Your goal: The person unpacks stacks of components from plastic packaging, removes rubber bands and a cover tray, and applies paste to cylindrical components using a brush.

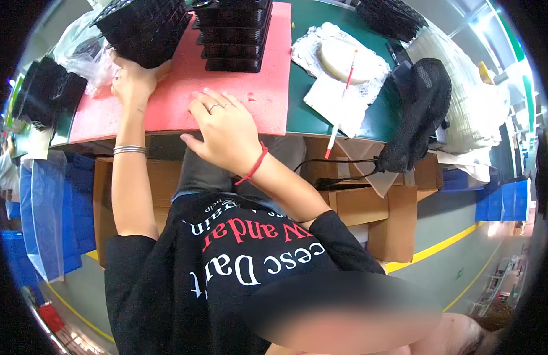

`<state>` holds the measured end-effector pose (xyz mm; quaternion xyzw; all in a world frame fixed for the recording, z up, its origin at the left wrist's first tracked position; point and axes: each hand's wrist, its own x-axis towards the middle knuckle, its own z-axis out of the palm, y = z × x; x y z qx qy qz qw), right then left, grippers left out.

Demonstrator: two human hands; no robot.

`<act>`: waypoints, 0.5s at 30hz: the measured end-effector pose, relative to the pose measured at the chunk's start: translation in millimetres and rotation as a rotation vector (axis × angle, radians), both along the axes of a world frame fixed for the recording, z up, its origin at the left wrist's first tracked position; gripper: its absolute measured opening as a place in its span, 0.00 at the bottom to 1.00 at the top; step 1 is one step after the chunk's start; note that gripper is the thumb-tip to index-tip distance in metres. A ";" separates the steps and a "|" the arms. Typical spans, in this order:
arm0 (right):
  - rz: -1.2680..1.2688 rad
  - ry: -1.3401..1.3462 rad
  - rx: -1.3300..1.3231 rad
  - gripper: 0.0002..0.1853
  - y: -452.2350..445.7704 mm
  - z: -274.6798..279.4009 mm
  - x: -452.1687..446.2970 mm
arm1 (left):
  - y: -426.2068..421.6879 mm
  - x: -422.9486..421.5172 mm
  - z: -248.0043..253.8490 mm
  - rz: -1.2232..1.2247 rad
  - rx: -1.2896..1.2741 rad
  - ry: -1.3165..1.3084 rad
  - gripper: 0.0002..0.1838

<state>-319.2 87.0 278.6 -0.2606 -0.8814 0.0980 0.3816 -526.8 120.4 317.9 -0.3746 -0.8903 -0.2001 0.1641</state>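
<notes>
My left hand [134,81], with silver bracelets at the wrist, is against the lower end of a tilted stack of black trays [145,29] and grips it; the stack partly hides the fingers. A second black tray stack [234,38] stands to the right on the pink foam mat [271,89]. Nearer the mat's front edge is my right hand [224,121], with a ring and a red cord bracelet. It lies palm down, fingers slightly spread, holding nothing. Clear plastic bags [85,53] lie beside my left hand.
On the green table [297,115], a pale round object [344,59] sits on white cloth, crossed by a red-and-white stick [340,109]. A black mesh bag [417,112] hangs over the right edge. Cardboard boxes [392,228] are below; more black trays [46,92] stand left.
</notes>
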 end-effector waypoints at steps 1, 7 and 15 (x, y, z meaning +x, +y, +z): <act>-0.004 0.007 0.011 0.26 0.7 -1.3 0.1 | -1.7 0.6 0.9 0.018 -0.004 0.019 0.73; -0.007 0.010 0.012 0.24 1.4 2.6 -0.3 | -22.8 -9.7 8.8 0.028 -0.060 -0.036 0.72; -0.015 0.013 0.038 0.21 1.3 2.5 -4.2 | -94.6 -21.2 -3.4 -0.082 0.062 0.031 0.68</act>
